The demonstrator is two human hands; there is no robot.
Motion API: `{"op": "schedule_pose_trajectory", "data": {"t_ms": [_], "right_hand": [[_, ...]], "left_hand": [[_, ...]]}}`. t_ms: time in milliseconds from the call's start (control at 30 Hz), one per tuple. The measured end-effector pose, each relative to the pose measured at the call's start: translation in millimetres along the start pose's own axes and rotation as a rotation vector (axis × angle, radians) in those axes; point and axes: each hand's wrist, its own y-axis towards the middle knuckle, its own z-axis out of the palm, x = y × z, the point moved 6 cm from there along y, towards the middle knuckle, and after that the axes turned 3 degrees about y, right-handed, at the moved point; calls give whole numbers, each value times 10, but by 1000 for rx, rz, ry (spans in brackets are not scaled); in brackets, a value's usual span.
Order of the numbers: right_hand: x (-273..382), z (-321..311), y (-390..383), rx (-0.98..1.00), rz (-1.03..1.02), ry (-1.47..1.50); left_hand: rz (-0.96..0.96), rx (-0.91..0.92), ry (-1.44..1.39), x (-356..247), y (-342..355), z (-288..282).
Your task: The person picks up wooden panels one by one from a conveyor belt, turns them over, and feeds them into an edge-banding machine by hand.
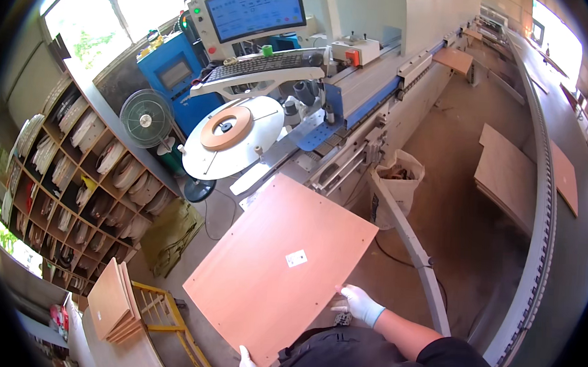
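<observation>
A flat rectangular wood-coloured panel (256, 261) is held in front of my body, a white label (297, 258) on its upper face and small dark holes close to its edges. My right hand (361, 305), in a white glove, is closed on the panel's right edge, its thumb on top. At the panel's near corner, my left hand (250, 365), also white-gloved, grips the edge; most of its fingers are hidden at the bottom of the view. The panel's far corner reaches the front of a long machine (308, 161).
Ahead stand a monitor (255, 12), a keyboard (257, 65) and a white disc with a band roll (227, 128). Stacked panels (109, 300) lie at lower left, near a yellow frame (173, 323). A white sack (400, 189), a metal bar (413, 256) and a conveyor (536, 262) flank the right.
</observation>
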Motion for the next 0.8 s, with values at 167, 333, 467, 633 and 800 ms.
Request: {"op": "schedule_pose_trajectory", "data": {"t_ms": [167,333,467,633,800], "right_hand": [[-132,187,-7,153,190,-82],[-59,-145,23,99,80,-42],[-81,-966,-162,-160,-11,218],[-279,-1727,-569,-329,-142,508],[-446,-1863,-811,-503,-140,427]], "left_hand": [[0,42,1,-253,176,257],[-90,112,43,-425,504,478],[-18,141,36,-554,753,545],[-67,173,16,-533,775,996],[-43,165,44,-482,770,1147]]}}
